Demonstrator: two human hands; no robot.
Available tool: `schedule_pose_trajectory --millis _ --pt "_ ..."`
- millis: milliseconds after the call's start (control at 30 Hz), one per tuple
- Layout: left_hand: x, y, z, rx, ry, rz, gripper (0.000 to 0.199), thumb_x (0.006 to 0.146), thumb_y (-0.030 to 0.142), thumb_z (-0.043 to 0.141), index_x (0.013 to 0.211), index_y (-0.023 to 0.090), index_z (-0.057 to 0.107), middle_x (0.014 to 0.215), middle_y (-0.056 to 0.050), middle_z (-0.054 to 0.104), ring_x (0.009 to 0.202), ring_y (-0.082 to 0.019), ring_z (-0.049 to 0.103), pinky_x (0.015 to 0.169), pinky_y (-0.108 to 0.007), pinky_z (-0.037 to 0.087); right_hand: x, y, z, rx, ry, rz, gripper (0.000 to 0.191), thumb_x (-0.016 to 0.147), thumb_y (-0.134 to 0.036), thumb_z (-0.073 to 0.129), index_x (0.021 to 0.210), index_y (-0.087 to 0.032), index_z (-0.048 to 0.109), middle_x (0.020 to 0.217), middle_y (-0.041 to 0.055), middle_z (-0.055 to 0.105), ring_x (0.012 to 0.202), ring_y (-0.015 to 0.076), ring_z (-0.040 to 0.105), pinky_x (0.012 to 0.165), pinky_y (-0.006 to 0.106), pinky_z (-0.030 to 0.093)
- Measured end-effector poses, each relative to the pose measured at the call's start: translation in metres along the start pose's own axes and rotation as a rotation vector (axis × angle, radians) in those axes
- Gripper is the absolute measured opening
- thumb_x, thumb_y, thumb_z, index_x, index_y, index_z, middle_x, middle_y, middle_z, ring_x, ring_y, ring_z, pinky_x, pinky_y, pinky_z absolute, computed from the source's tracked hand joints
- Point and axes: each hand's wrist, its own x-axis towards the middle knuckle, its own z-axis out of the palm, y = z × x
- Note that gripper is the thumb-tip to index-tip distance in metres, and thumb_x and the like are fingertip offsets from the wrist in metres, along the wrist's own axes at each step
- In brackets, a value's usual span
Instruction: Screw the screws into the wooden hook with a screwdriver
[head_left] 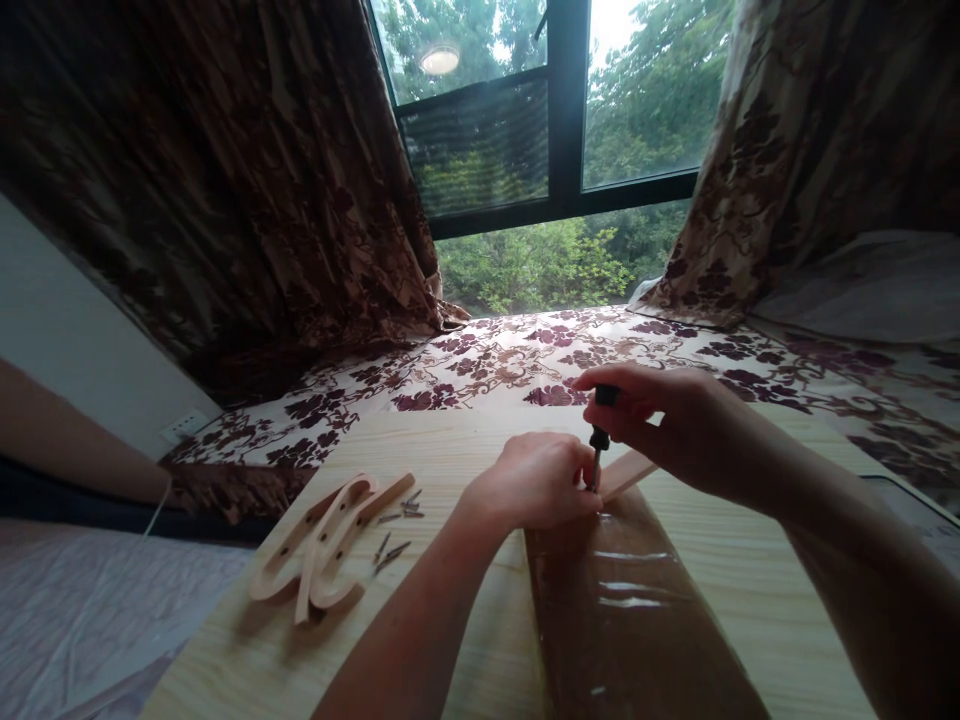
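Note:
My right hand (660, 420) is wrapped round the black handle of a screwdriver (599, 438), which stands nearly upright with its shaft pointing down. At the lower end of that shaft, the fingers of my left hand (536, 480) are pinched together. What they hold at the tip is hidden. A pale wooden piece (628, 472) shows just beyond those fingers, at the far end of a brown, shiny tape-wrapped block (615, 610). To the left lie several curved wooden pieces with holes (330, 545), touching one another. Loose screws (391, 555) are scattered beside them.
Everything rests on a light wood-grain tabletop (480, 640). Past its far edge is a ledge with floral cloth (517, 355), under a window (566, 120) between patterned curtains (300, 180). A dark-edged flat object (911, 515) lies at the right edge.

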Motion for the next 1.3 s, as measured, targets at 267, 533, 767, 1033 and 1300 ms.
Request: schedule_pose_trajectory --millis 267,533,767,1033,1300 --pt "-0.001 0.0 -0.001 0.007 0.005 -0.008 0.006 0.071 0.03 0.066 0.075 0.028 0.069 0.071 0.005 0.064 0.066 -0.015 0.056 0.058 -0.025 0.035 0.0 0.0 0.002 -0.005 -0.002 0.024 0.016 0.086 -0.03 0.06 0.097 -0.019 0.061 0.068 -0.0013 0.065 0.052 0.0099 0.055 0.049 0.02 0.041" --pt "-0.001 -0.001 -0.002 0.0 -0.014 0.002 0.007 0.072 0.029 0.065 0.077 0.027 0.069 0.075 0.004 0.065 0.07 -0.016 0.056 0.061 -0.026 0.037 0.002 0.0 0.003 -0.049 0.016 0.074 0.015 0.084 -0.032 0.062 0.077 -0.019 0.058 0.057 -0.0032 0.057 0.049 0.0095 0.047 0.047 0.022 0.036" --pt "-0.009 0.003 -0.01 -0.014 -0.029 0.003 0.013 0.071 0.027 0.064 0.084 0.026 0.066 0.081 0.004 0.065 0.072 -0.015 0.057 0.058 -0.024 0.037 0.004 0.002 0.003 0.045 0.07 0.164 0.022 0.085 -0.039 0.059 0.074 -0.02 0.056 0.053 -0.0029 0.056 0.046 0.011 0.049 0.045 0.023 0.035" --pt "-0.012 0.006 -0.02 -0.02 -0.027 0.009 0.016 0.072 0.023 0.062 0.088 0.025 0.063 0.084 0.004 0.065 0.075 -0.015 0.057 0.062 -0.024 0.037 0.0 0.0 -0.013 0.096 0.181 0.191 0.025 0.084 -0.044 0.058 0.079 -0.02 0.056 0.057 -0.0012 0.057 0.049 0.0129 0.055 0.046 0.024 0.041" --pt "-0.009 0.002 -0.012 -0.026 -0.041 -0.001 0.008 0.071 0.024 0.063 0.079 0.024 0.064 0.079 0.004 0.064 0.071 -0.015 0.055 0.059 -0.024 0.036 0.001 -0.004 -0.005 0.056 0.108 0.155 0.024 0.085 -0.041 0.058 0.075 -0.02 0.056 0.057 -0.0017 0.057 0.049 0.012 0.052 0.046 0.023 0.038"
